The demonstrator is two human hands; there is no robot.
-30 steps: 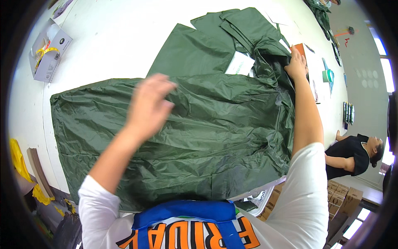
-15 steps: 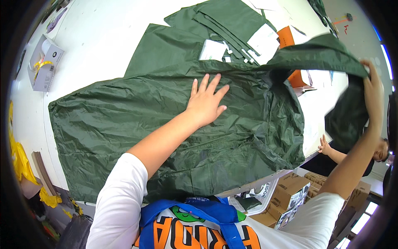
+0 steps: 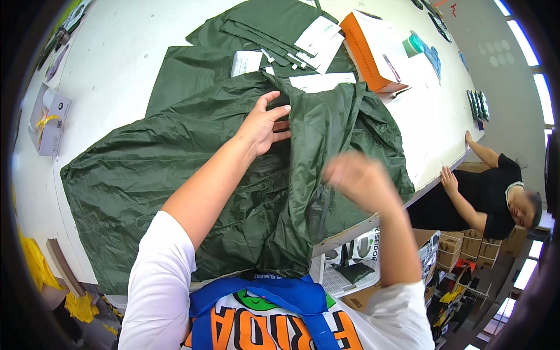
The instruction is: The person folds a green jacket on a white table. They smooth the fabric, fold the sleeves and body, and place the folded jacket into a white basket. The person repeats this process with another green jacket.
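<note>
A large dark green sheet of thin, wrinkled cloth (image 3: 157, 169) covers the near part of the white table, its right part folded over toward the left. My left hand (image 3: 262, 125) lies at the edge of this fold, fingers apart, some fingertips meeting the folded layer. Over the right part of the cloth is my right hand (image 3: 359, 178), smeared by motion; its fingers cannot be made out. Beyond the sheet lie stacked flat dark green pieces (image 3: 268, 23) with white tags and a white paper (image 3: 318, 35) on top.
An orange and white box (image 3: 370, 55) stands at the back right, near a green tape roll (image 3: 413, 44). At the far left sits a small open grey box (image 3: 49, 119). Another person (image 3: 484, 186) stands at the table's right edge. Below the edge is a white crate (image 3: 350, 274).
The raised right end of the cloth has come down and left into a fold. My right hand has moved left from the far right. My left hand has shifted slightly left.
</note>
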